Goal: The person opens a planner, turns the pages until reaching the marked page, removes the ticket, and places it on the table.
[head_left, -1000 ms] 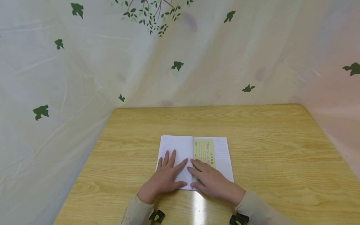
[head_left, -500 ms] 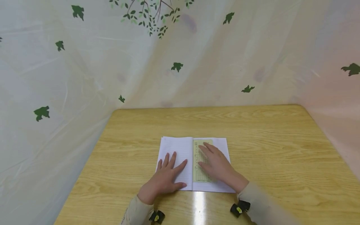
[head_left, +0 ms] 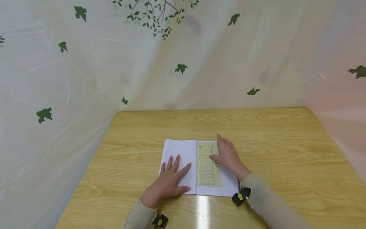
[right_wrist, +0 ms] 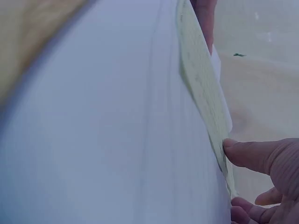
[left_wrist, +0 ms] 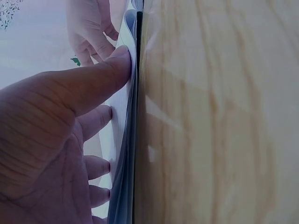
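Note:
A lined notebook (head_left: 180,147) lies open on the table, its spine running away from me. On its right page, along the spine, is a pale yellow-green slip (head_left: 204,168) printed with a grid. My left hand (head_left: 167,180) rests on the left page with fingers spread; in the left wrist view its thumb (left_wrist: 105,74) presses near the page's lower edge. My right hand (head_left: 228,157) is over the upper right page, its thumb touching the slip and its fingers reaching toward the page's far edge. In the right wrist view the slip (right_wrist: 201,79) sits along the page under that thumb (right_wrist: 247,153).
The wooden table (head_left: 280,149) extends around the notebook on every side. A pale curtain (head_left: 148,73) with green bird and leaf prints hangs behind the table's far edge and along both sides. Black straps with small devices (head_left: 240,197) sit at both wrists.
My right hand has slid from beside the spine across the slip to the upper right of the page, uncovering most of the slip. My left hand has stayed in place.

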Action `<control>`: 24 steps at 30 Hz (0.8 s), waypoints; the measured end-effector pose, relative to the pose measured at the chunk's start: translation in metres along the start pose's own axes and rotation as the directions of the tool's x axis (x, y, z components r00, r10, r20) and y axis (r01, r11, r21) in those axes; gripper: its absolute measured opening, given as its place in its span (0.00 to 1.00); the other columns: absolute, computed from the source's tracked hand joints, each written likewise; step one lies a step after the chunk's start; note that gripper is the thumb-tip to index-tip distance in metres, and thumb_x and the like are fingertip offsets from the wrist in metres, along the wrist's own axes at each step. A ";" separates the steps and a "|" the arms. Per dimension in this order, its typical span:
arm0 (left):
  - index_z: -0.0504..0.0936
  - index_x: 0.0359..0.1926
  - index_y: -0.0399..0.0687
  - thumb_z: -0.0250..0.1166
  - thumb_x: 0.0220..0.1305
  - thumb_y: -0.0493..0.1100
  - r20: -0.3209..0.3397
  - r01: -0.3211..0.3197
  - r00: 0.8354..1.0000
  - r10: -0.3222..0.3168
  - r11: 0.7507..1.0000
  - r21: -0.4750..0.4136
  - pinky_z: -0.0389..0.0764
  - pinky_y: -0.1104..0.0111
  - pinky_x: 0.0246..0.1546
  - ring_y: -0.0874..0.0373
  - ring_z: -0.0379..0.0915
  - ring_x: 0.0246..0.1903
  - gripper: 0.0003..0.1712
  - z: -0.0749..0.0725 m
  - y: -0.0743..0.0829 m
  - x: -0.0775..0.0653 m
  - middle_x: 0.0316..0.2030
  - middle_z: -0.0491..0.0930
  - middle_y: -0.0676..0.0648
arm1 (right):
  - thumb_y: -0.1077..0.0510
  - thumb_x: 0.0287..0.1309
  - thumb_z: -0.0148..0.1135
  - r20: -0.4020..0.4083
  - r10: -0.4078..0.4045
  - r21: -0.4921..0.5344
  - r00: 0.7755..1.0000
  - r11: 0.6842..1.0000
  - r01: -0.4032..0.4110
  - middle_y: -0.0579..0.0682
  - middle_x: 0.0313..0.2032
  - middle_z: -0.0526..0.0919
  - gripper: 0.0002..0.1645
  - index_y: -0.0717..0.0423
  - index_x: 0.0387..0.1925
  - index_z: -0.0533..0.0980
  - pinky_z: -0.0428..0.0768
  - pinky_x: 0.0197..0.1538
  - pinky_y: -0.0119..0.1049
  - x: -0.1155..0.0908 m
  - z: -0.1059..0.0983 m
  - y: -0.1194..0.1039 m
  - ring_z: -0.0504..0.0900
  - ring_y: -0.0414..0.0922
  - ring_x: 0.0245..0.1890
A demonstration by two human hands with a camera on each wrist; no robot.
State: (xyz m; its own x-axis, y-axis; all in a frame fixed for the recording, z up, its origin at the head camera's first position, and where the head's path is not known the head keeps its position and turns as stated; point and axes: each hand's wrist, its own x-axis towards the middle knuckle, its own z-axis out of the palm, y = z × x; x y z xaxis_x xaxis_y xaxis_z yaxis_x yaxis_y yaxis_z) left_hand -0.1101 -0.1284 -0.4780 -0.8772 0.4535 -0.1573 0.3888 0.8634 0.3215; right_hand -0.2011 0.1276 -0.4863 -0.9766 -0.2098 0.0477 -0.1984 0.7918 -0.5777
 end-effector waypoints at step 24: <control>0.58 0.75 0.61 0.63 0.60 0.66 -0.004 0.000 1.000 0.000 1.000 0.001 0.41 0.34 0.65 0.29 0.31 0.71 0.46 0.004 -0.003 0.002 0.75 0.39 0.32 | 0.57 0.64 0.62 0.064 0.001 0.340 0.998 0.940 -0.023 0.48 0.28 0.81 0.07 0.58 0.38 0.77 0.73 0.30 0.34 -0.014 -0.022 0.009 0.75 0.44 0.27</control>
State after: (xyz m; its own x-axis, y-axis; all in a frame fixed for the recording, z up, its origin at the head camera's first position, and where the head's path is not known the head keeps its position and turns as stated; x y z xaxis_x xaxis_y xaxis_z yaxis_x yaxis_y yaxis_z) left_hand -0.1121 -0.1289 -0.4829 -0.8785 0.4523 -0.1535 0.3889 0.8639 0.3201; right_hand -0.1910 0.1501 -0.4740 -0.9694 -0.2455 -0.0050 -0.1360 0.5538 -0.8215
